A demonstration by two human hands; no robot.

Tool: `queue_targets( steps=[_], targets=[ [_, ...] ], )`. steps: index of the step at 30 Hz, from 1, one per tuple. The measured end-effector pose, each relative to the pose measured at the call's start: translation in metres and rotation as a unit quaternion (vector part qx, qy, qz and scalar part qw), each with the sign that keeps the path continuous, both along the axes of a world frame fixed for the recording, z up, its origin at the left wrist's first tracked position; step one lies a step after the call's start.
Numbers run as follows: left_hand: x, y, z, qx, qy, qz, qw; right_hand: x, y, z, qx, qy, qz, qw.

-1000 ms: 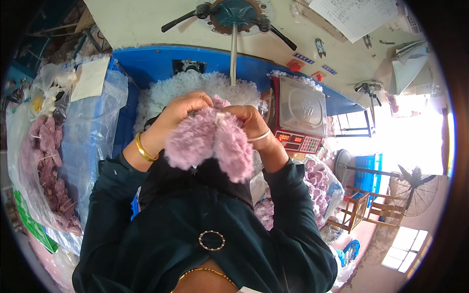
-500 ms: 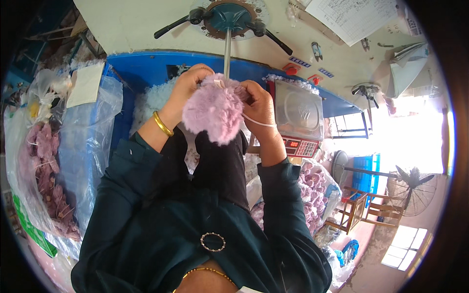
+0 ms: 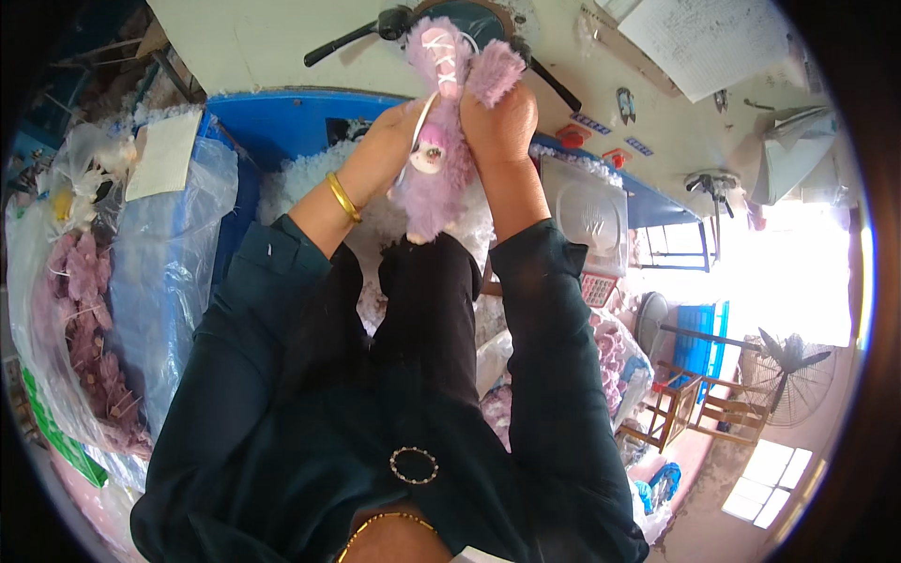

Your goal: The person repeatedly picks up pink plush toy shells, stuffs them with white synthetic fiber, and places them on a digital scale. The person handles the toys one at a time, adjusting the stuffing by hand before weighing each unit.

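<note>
The purple plush toy (image 3: 441, 159) hid most fingers of both hands; the scale (image 3: 587, 220) stood partly behind the right forearm, its display unreadable.

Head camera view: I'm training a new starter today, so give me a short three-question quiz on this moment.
1. True or false: both hands grip the purple plush toy.
2. Which wrist bears the gold bangle? A) left B) right
3. What lies in the blue bin under the hands?

Key: 1. True: the left hand and right hand both clasp it. 2. A. 3. White stuffing.
</note>
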State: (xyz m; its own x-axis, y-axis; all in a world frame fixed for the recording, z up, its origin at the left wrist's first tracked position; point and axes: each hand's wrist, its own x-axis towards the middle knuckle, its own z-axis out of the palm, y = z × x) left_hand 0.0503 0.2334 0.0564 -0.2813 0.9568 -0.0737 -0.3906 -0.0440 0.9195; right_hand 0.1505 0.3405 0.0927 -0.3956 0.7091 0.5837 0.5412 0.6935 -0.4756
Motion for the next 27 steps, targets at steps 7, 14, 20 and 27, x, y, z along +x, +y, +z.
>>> queue_targets(
  steps=[7, 14, 20, 27],
  targets=[
    [-0.016, -0.038, 0.002, -0.003, 0.034, -0.143, 0.989, 0.027, -0.046, 0.002, 0.07, 0.075, 0.048, 0.994],
    [-0.002, -0.052, -0.004, 0.106, 0.394, -0.043, 0.912, 0.069, -0.042, -0.026, -0.277, 0.209, 0.294, 0.891],
    [0.032, -0.042, -0.001, 0.142, 0.609, 0.139, 0.768, 0.061, -0.047, -0.026, 0.068, 0.172, 0.29, 0.939],
    [0.043, -0.04, 0.033, 0.018, 0.607, 0.174, 0.775, -0.021, 0.021, -0.001, -0.203, 0.276, 0.034, 0.939]
  ],
)
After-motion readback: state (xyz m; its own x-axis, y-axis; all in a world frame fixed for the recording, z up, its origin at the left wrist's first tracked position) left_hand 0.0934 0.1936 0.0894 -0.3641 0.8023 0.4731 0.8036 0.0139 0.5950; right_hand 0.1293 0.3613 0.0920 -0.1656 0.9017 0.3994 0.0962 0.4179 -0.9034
